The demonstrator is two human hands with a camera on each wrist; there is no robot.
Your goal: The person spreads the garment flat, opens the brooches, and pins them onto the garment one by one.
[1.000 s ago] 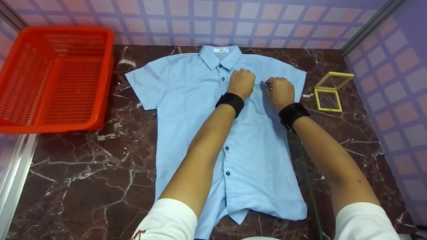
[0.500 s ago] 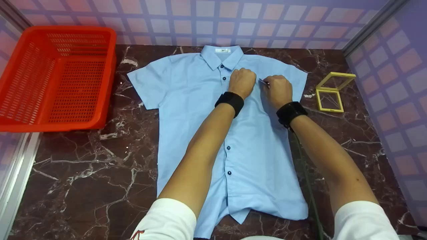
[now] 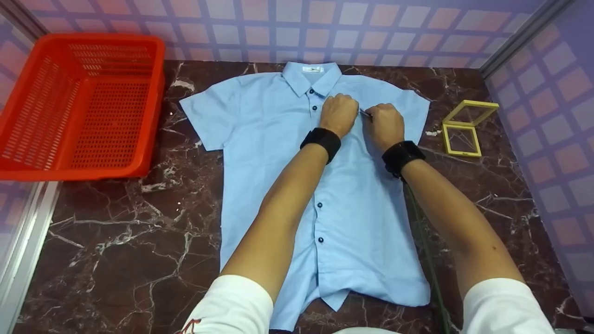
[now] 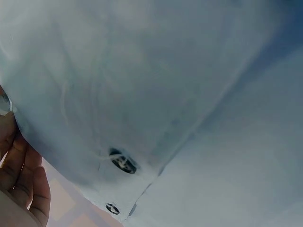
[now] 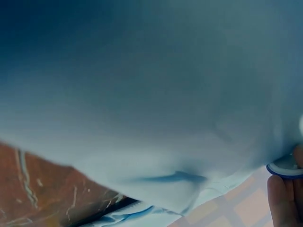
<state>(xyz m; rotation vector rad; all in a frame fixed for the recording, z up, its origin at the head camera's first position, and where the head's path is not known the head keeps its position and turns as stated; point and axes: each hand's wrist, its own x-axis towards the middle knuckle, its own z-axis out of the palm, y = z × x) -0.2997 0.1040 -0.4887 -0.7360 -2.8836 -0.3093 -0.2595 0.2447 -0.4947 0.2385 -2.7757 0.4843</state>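
A light blue short-sleeved shirt lies front up, its collar at the back. My left hand grips the chest fabric beside the button placket; in the left wrist view its curled fingers meet the cloth edge. Just to the right, my right hand pinches a small round whitish disc with a blue rim, like a badge. Edge-on in the head view, the disc points toward the left hand. Most fingertips are hidden from above. Dark buttons show along the placket.
A red plastic basket stands at the back left. On the right, a yellow frame-like case sits with its lid raised. A dark cord runs beside the shirt on the brown marbled table. Patterned walls border the back and right.
My right hand has moved slightly left with the disc, closing the gap to my left hand. The left hand stays at about the same spot on the shirt. The head view has shifted a little.
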